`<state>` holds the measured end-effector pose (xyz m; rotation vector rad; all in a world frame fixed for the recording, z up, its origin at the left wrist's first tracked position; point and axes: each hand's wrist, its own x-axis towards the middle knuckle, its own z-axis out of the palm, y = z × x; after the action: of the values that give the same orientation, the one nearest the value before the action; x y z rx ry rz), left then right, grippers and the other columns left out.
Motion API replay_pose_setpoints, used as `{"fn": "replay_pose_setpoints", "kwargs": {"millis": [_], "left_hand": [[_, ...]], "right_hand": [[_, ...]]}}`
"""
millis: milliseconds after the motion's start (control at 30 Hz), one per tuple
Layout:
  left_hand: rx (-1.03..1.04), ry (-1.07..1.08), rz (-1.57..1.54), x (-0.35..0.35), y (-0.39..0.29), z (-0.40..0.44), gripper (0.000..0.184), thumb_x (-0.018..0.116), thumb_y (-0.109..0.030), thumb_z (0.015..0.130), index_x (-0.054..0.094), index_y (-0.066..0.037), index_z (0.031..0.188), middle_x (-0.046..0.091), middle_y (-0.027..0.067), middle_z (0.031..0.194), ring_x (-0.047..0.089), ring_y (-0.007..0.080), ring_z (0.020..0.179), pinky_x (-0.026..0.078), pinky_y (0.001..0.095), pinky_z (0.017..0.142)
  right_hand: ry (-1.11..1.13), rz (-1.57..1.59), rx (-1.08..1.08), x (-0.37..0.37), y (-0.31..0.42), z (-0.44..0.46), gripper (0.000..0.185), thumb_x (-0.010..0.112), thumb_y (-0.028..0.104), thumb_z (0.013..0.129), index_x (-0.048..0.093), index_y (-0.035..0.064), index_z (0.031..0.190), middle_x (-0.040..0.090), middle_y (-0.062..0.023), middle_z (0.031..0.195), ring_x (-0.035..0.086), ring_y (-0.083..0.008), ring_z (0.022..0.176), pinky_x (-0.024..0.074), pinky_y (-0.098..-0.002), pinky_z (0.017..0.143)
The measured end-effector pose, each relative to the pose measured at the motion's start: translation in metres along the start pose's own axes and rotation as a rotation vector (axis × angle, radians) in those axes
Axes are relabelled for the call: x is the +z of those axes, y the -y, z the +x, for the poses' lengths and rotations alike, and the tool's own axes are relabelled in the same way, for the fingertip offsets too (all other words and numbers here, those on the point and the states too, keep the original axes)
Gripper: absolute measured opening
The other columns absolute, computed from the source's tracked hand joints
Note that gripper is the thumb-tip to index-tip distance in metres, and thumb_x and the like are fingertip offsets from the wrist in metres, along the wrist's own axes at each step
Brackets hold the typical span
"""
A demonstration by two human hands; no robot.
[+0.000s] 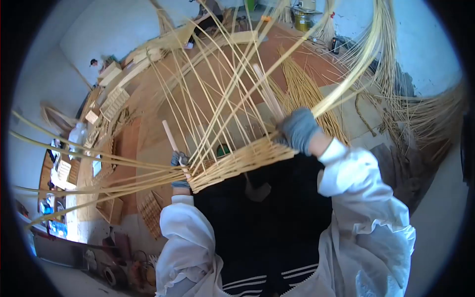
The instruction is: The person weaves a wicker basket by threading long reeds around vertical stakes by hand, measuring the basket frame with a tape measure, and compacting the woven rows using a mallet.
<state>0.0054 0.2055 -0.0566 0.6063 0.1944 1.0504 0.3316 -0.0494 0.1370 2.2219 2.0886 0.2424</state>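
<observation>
A partly woven wicker panel (242, 161) lies across my lap, its lower band tightly woven. Long pale strands (213, 94) fan upward from it and cross one another. My left hand (180, 166), in a grey glove, is closed around the panel's left end, by a wooden rod (169, 134). Several strands (109, 184) stick out to the left from there. At the panel's right end my right hand (299, 132), also gloved in grey, is closed on a bundle of wicker strands (341, 89) that sweeps to the upper right. Its fingertips are partly hidden. Beside it stands a second, blurred rod (267, 89).
Loose wicker (304, 91) lies in a heap on the floor ahead. More strands (388, 54) hang by the right wall. Woven baskets (115, 101) stand at the left. One person (98, 65) is at the far left, another (212, 11) at the top. A yellow can (303, 21) stands at the back.
</observation>
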Motion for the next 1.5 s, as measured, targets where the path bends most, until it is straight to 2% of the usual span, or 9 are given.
{"fn": "replay_pose_setpoints", "kwargs": {"millis": [233,367,467,533,667,833,967,1100,1500], "left_hand": [[0.752,-0.702,1.403,0.083,0.066,-0.160,0.023,0.058,-0.013,0.084,0.052,0.001,0.102,0.056,0.0112,0.102,0.054,0.0201,0.090,0.044,0.0319,0.081],[0.490,0.423,1.844,0.192,0.132,-0.134,0.073,0.076,-0.023,0.066,0.038,0.003,0.123,0.049,0.0192,0.115,0.049,0.0334,0.105,0.039,0.0382,0.093],[0.543,0.450,1.960,0.229,0.172,-0.078,0.091,0.080,-0.036,0.058,0.034,0.004,0.126,0.053,0.0212,0.107,0.054,0.0356,0.096,0.042,0.0412,0.086],[-0.186,0.499,2.228,0.243,0.177,-0.064,0.103,0.078,-0.047,0.054,0.030,0.007,0.127,0.057,0.0207,0.096,0.059,0.0350,0.081,0.046,0.0431,0.074],[0.308,0.714,2.020,0.194,0.188,-0.067,0.112,0.075,-0.055,0.054,0.024,0.012,0.129,0.057,0.0204,0.086,0.058,0.0328,0.070,0.046,0.0413,0.063],[0.035,0.612,2.121,0.212,0.187,-0.062,0.118,0.081,-0.042,0.053,0.012,0.010,0.133,0.059,0.0179,0.090,0.060,0.0327,0.070,0.049,0.0369,0.060],[0.017,0.629,2.178,0.204,0.199,-0.054,0.120,0.081,-0.042,0.052,0.009,0.007,0.135,0.061,0.0174,0.091,0.061,0.0326,0.070,0.050,0.0366,0.060],[0.204,0.707,2.102,0.190,0.195,-0.053,0.120,0.081,-0.043,0.052,0.010,0.007,0.135,0.060,0.0171,0.091,0.062,0.0322,0.073,0.050,0.0364,0.061],[0.104,0.778,2.155,0.203,0.194,-0.033,0.111,0.078,-0.044,0.055,0.015,0.010,0.130,0.058,0.0187,0.079,0.057,0.0308,0.059,0.045,0.0403,0.048]], "right_hand": [[-0.390,0.070,-0.008,0.090,-0.008,-0.066,0.080,0.071,0.048,0.058,0.048,-0.0010,0.117,0.058,-0.0144,0.106,0.053,-0.0281,0.102,0.0352,-0.0429,0.086],[-0.406,0.187,-0.069,0.102,-0.019,-0.065,0.078,0.073,0.045,0.050,0.052,-0.0013,0.109,0.055,-0.0137,0.099,0.052,-0.0283,0.094,0.0347,-0.0410,0.086],[-0.350,0.276,-0.060,0.105,-0.020,-0.063,0.082,0.075,0.046,0.041,0.053,0.0009,0.105,0.054,-0.0137,0.095,0.051,-0.0313,0.091,0.0343,-0.0459,0.088],[-0.379,0.228,-0.005,0.106,-0.014,-0.067,0.071,0.073,0.042,0.046,0.055,0.0017,0.101,0.053,-0.0112,0.089,0.052,-0.0275,0.086,0.0345,-0.0409,0.088],[-0.597,0.632,-0.331,0.101,-0.041,-0.088,0.046,0.074,0.030,0.061,0.059,0.0027,0.096,0.058,-0.0131,0.097,0.055,-0.0313,0.094,0.0397,-0.0434,0.088],[-1.056,1.197,0.917,0.176,-0.127,-0.165,0.025,0.054,0.023,0.086,0.061,-0.0008,0.088,0.059,-0.0058,0.078,0.053,-0.0133,0.071,0.0436,-0.0257,0.066],[-0.079,0.370,1.214,0.442,-0.157,-0.286,0.022,0.045,0.024,0.087,0.061,0.0106,0.079,0.060,-0.0121,0.077,0.057,-0.0236,0.068,0.0429,-0.0308,0.057],[0.753,0.748,1.350,0.579,-0.066,-0.353,0.024,0.055,0.027,0.079,0.056,0.0051,0.089,0.058,-0.0159,0.083,0.057,-0.0301,0.078,0.0465,-0.0413,0.070],[0.629,0.680,1.443,0.632,-0.030,-0.352,0.019,0.056,0.026,0.081,0.055,0.0073,0.080,0.056,-0.0114,0.073,0.055,-0.0240,0.068,0.0437,-0.0349,0.062]]}}
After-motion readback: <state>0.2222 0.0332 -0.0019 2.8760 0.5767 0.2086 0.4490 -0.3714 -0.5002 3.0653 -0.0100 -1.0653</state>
